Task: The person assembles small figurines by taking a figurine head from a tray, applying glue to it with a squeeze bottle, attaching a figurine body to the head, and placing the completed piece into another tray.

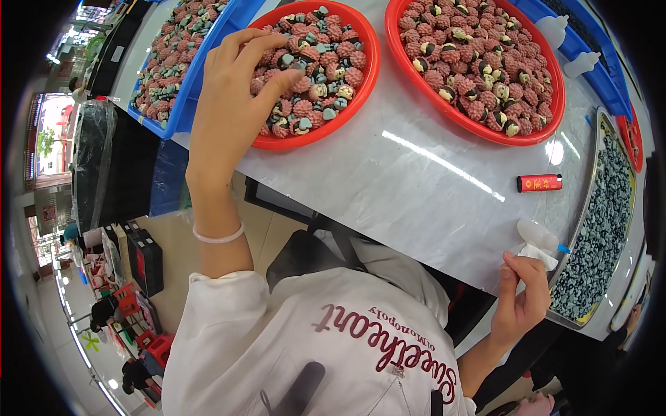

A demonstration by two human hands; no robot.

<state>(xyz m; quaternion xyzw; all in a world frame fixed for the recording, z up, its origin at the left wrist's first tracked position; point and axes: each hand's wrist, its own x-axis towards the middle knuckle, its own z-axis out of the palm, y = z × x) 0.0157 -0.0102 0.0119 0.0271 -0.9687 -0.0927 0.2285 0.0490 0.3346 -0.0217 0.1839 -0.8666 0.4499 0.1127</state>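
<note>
Over the left basin [305,140], touch pieces [325,61] lightly with spread left hand [232,90], resting right hand [522,295], of untellable grip, outside it.

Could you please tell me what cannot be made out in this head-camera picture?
All in the head view:
- Left part of the left red basin: hidden by the left hand.
- Whether the right hand holds the white tissue: its fingers hide any contact.
- Far end of the upper-left blue tray: cut off by the top edge.
- Details of the background red furniture: too small.
</note>
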